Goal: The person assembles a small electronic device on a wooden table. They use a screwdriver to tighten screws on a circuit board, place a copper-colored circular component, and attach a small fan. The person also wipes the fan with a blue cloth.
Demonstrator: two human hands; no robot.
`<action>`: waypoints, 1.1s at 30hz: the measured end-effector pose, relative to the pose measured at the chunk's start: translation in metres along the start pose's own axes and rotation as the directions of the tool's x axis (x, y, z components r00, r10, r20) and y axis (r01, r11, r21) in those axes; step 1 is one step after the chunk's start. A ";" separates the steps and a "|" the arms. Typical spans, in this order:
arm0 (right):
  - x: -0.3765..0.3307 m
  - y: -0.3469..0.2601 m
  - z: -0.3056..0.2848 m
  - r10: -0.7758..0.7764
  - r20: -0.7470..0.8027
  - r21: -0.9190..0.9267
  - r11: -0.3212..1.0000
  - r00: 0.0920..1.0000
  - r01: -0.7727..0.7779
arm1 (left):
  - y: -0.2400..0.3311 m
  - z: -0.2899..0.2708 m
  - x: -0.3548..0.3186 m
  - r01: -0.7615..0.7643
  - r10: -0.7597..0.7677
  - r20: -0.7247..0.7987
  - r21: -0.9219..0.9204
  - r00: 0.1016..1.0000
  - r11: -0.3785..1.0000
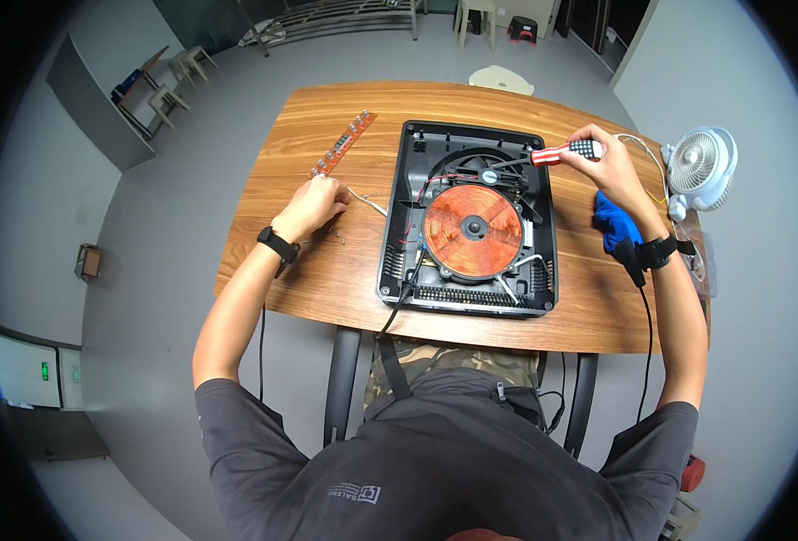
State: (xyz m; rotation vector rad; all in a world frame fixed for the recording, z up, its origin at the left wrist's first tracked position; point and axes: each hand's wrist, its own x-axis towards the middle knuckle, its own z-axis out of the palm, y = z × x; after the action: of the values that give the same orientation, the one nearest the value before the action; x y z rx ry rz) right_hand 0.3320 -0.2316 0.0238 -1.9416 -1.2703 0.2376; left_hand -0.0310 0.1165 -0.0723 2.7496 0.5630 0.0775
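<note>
An opened induction cooker base (390, 261) lies in front of me, its round copper coil (453, 221) exposed. At its far end sits a black cooling fan (491, 178). My right hand (608, 160) grips a screwdriver (550, 156) by its red, white and black handle. The shaft points left over the fan; whether the tip touches anything is too small to tell. To the left of the base, my left hand (313, 207) is closed at the near end of a narrow orange circuit board (340, 147). A white cable (367, 200) runs from there to the base.
Small loose screws (340, 237) lie on the wooden table (327, 288) near my left hand. To the right are a blue cloth (614, 221) and a white desk fan (701, 162). A pale stool (500, 79) stands beyond the far edge.
</note>
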 end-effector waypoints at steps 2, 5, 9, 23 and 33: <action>-0.002 0.003 -0.001 -0.002 -0.009 -0.006 1.000 1.000 0.002 | 0.010 -0.010 0.000 0.039 -0.040 0.018 0.028 0.999 0.999; -0.001 0.007 -0.001 -0.007 -0.012 -0.037 0.999 1.000 0.006 | 0.019 -0.014 0.009 0.047 -0.045 -0.044 0.038 0.998 0.998; -0.004 0.004 -0.002 -0.008 -0.030 -0.015 1.000 1.000 0.008 | 0.025 -0.004 0.025 -0.047 0.055 -0.148 0.055 0.987 0.997; -0.011 0.011 -0.008 0.004 -0.044 0.041 0.999 0.999 -0.003 | 0.012 0.014 0.049 -0.042 0.039 0.038 0.075 0.999 0.996; -0.014 0.008 -0.011 0.005 -0.038 0.101 0.995 0.999 -0.001 | 0.027 -0.006 0.056 -0.002 -0.023 -0.110 -0.224 0.994 0.975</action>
State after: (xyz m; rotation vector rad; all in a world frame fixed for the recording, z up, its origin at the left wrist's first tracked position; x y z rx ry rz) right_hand 0.3364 -0.2501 0.0223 -1.8539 -1.2081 0.2597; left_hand 0.0298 0.1174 -0.0583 2.5340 0.5618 0.2768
